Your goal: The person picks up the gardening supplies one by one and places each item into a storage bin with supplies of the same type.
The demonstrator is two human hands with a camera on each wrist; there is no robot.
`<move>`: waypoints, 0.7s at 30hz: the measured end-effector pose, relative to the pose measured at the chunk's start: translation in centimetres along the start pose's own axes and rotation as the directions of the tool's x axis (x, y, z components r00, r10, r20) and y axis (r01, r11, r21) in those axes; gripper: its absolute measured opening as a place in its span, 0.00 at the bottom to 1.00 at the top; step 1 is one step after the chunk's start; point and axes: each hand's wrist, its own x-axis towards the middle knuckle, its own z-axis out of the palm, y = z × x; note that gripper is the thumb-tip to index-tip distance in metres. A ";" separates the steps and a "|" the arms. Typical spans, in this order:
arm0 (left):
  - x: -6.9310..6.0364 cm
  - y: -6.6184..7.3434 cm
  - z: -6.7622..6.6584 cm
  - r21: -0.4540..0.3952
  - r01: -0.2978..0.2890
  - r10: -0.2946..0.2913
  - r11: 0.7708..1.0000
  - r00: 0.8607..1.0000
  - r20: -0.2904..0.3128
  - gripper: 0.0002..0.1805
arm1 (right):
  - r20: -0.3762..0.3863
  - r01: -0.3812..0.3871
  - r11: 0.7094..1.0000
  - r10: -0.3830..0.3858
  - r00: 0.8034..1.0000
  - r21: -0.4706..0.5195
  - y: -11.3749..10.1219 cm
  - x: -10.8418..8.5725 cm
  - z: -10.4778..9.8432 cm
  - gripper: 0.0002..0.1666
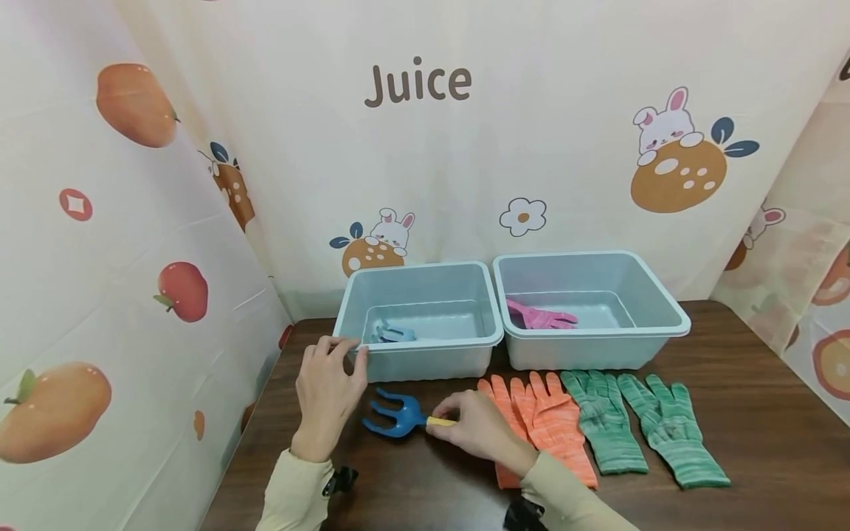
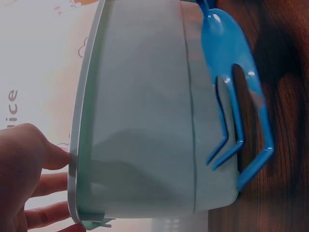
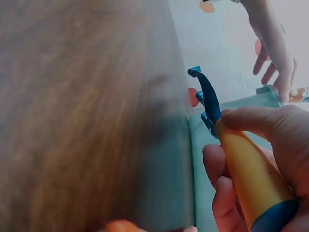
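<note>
My right hand (image 1: 481,428) grips the yellow handle (image 3: 251,174) of a blue garden hand fork (image 1: 403,415), its bent tines pointing left in front of the left bin. In the left wrist view the blue fork (image 2: 231,53) shows beside the bin's wall. At the front left corner of the light blue left bin (image 1: 425,361), my left hand (image 1: 327,391) pinches the rim, thumb at the front and fingers over the edge. Inside that bin lies a small light blue fork-like tool (image 1: 395,333). A pink hand fork (image 1: 541,317) lies in the right bin (image 1: 591,346).
Orange gloves (image 1: 558,424) lie partly under my right forearm. Green gloves (image 1: 684,435) are beside them on the dark wooden table (image 1: 412,494). The two bins stand side by side against a printed curtain (image 1: 451,162), which also closes off the left and right sides.
</note>
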 end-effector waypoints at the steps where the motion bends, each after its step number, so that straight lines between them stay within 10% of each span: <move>1: 0.0 0.0 0.0 -0.001 0.001 -0.001 1.000 1.000 0.000 0.15 | 0.004 0.002 1.000 -0.002 1.000 0.012 0.0 0.0 -0.1 0.06; 21: 0.0 -0.2 0.1 -0.002 -0.018 0.018 1.000 0.999 -0.029 0.16 | 0.069 0.003 0.990 -0.013 0.998 0.143 -0.6 -0.3 -2.8 0.04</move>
